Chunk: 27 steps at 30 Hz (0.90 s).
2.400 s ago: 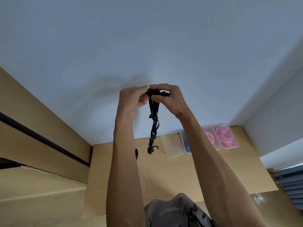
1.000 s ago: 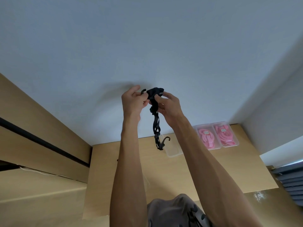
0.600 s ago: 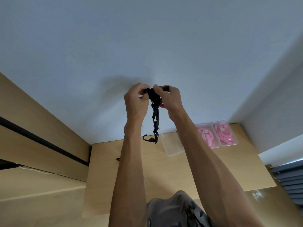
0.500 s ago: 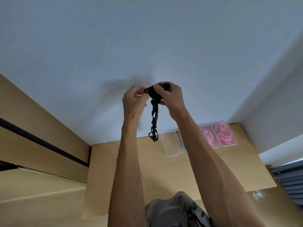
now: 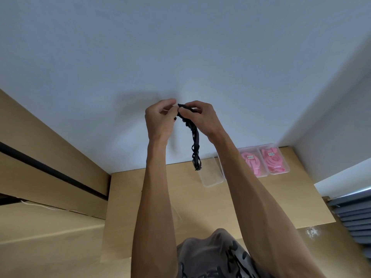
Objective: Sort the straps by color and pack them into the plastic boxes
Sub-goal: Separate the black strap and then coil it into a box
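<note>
- Both hands are raised in front of the pale wall (image 5: 180,47), well above the tabletop (image 5: 160,197).
- The left hand (image 5: 159,119) has its fingers curled, the tips pinching the near end of a black strap (image 5: 195,141) (only a sliver of that end shows between the fingers).
- The right hand (image 5: 200,117) curls round the bunched top of the same strap, thumb and forefinger pressed on it.
- The rest of the strap hangs straight down between the two wrists, twisted along its length, with a small hook or clasp at the bottom end.
- That bottom end hangs in front of an open clear plastic box (image 5: 210,173) at the far edge of the tabletop; I cannot tell whether they touch.
- To the right, against the wall, sit two more clear boxes side by side, a left one (image 5: 253,163) and a right one (image 5: 274,160), each packed with coiled pink straps (image 5: 275,162) and bearing a small label.
- A wooden panel (image 5: 50,157) with a dark groove runs along the left.
- A patterned grey shirt (image 5: 210,257) shows at the near edge.
</note>
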{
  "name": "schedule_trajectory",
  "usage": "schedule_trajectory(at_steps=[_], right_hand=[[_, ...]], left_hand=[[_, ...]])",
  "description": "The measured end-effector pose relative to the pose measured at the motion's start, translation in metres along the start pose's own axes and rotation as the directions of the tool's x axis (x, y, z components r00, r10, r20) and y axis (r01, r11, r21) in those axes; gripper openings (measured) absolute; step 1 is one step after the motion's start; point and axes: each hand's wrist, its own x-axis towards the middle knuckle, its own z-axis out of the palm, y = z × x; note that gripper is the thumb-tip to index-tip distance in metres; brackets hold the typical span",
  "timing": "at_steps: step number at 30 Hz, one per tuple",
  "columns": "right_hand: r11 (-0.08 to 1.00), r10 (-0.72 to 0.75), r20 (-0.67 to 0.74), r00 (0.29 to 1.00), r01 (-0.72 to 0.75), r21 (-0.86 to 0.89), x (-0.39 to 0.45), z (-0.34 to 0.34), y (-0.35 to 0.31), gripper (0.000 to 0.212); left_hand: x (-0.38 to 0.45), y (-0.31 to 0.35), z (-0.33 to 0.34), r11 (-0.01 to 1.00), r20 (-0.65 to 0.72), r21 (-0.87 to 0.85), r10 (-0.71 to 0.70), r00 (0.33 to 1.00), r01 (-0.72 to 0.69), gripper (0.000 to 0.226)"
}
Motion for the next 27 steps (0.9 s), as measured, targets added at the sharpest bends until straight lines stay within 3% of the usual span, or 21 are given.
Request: schedule_trajectory(at_steps=[5, 8, 11, 15, 18, 20, 23, 27], right_hand=[[0.994, -0.003, -0.059, 0.998, 0.01, 0.113, -0.002, 0.002, 0.0, 0.038], [0.989, -0.033, -0.051, 0.998, 0.04, 0.141, -0.002, 0.001, -0.001, 0.029], [0.984, -0.009, -0.071, 0.997, 0.022, 0.179, -0.001, -0.004, -0.003, 0.039], [0.983, -0.034, -0.071, 0.997, 0.047, 0.18, -0.001, -0.007, -0.002, 0.033], [0.992, -0.096, -0.154, 0.983, 0.108, 0.069, 0.0, -0.008, 0.001, 0.032], [0.988, -0.153, -0.188, 0.97, 0.152, -0.025, 0.002, -0.011, 0.002, 0.031], [0.971, -0.236, -0.161, 0.958, 0.229, -0.063, 0.002, -0.012, 0.005, 0.031], [0.968, -0.246, -0.1, 0.964, 0.238, -0.082, 0.003, -0.015, 0.011, 0.034]], left_hand=[[-0.002, -0.001, 0.001, 0.968, -0.001, -0.249, 0.03, 1.0, -0.029, 0.024], [-0.004, -0.001, 0.002, 0.933, 0.014, -0.36, 0.009, 1.0, -0.003, 0.028], [-0.004, -0.003, 0.002, 0.928, 0.015, -0.373, 0.019, 1.0, -0.012, 0.029], [-0.003, 0.003, 0.0, 0.954, 0.004, -0.298, 0.043, 0.999, -0.04, 0.022], [0.003, 0.01, -0.004, 0.976, 0.012, -0.145, -0.162, 0.987, 0.162, 0.01], [0.006, 0.012, -0.006, 0.934, 0.082, -0.032, -0.352, 0.932, 0.356, 0.031], [0.008, 0.015, -0.005, 0.869, 0.188, -0.151, -0.442, 0.877, 0.471, 0.046], [0.008, 0.017, -0.003, 0.805, 0.176, -0.338, -0.455, 0.873, 0.488, 0.014]])
